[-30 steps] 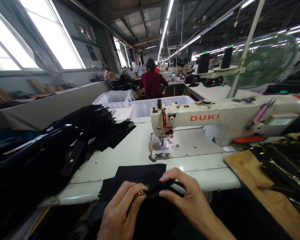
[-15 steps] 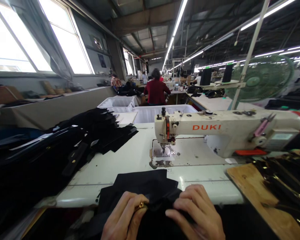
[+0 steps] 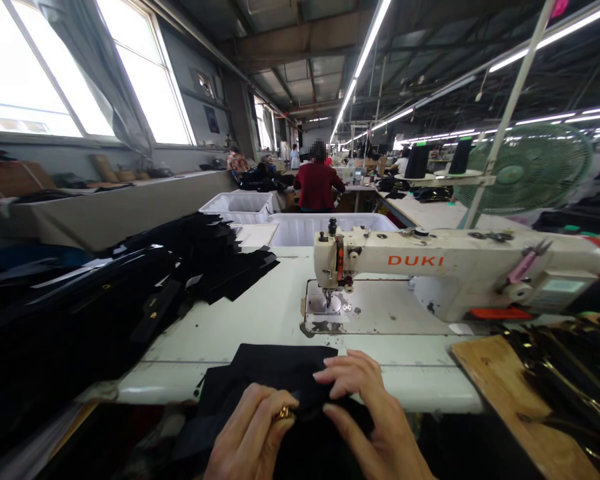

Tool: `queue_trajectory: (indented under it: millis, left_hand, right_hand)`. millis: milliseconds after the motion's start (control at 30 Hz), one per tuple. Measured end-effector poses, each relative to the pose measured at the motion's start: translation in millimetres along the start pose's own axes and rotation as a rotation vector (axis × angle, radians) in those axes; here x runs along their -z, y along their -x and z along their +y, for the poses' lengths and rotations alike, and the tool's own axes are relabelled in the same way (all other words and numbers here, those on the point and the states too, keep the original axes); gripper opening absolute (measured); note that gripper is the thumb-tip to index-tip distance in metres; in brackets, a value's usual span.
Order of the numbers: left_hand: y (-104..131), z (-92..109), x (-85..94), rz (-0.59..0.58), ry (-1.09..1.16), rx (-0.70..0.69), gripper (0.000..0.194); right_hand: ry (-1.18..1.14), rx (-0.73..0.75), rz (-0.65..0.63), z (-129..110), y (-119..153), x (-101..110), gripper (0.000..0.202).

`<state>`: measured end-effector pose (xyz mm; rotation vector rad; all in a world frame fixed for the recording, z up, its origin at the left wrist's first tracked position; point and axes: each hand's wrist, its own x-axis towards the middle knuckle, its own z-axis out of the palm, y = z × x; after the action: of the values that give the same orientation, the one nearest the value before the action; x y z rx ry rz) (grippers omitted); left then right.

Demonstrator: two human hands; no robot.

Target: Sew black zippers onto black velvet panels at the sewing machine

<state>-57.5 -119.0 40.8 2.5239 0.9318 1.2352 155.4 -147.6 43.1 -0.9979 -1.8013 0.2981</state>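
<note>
A black fabric piece [image 3: 265, 363] lies over the front edge of the sewing table, its lower part hanging toward me in deep shadow. My left hand [image 3: 253, 427] is closed, thumb and fingers pinching the black fabric near its middle. Something gold-coloured [image 3: 283, 414] shows at these fingers; whether it is worn or held, I cannot tell. Over the right part of the fabric is my right hand [image 3: 367, 413], thumb and fingers spread apart, touching or just above the cloth. Beyond both hands stands a white sewing machine [image 3: 380, 257], its needle above the metal plate.
Black fabric pieces [image 3: 180, 280] are heaped on the left of the pale table [image 3: 240, 310]. At right, a wooden board [image 3: 505, 380] lies beside black strips with gold-coloured metal [image 3: 580, 380]. White bins [image 3: 330, 225] stand behind the table. A person in dark red [image 3: 320, 185] sits beyond them.
My right hand has loosened from the fabric and shifted left and up, its fingers spreading. My left hand keeps its pinch almost unmoved. The view has shifted slightly.
</note>
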Motion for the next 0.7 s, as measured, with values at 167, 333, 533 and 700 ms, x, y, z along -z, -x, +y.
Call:
queue_trajectory:
  millis: [167,333,533,700]
  left_hand:
    - [0.6,4.2,2.7,0.013,0.065,0.049,0.016]
    - [7.7,1.3,3.1,-0.005,0.098,0.103,0.017]
    - [7.2,4.9,0.6,0.019,0.126,0.113,0.010]
    - [6.4,7.0,-4.4,0.136,0.070,0.016,0.013]
  right_hand:
    - [-0.074,-0.041,-0.047,-1.9,-5.6,-1.5,0.018]
    - [-0.094,-0.095,-0.032,-5.1,-7.0,-4.4,0.009]
    - [-0.098,-0.141,-0.078,-13.3,-7.9,-5.0,0.007]
    - [-0.148,-0.190,-0.218,-13.1,-10.8,-7.4,0.025]
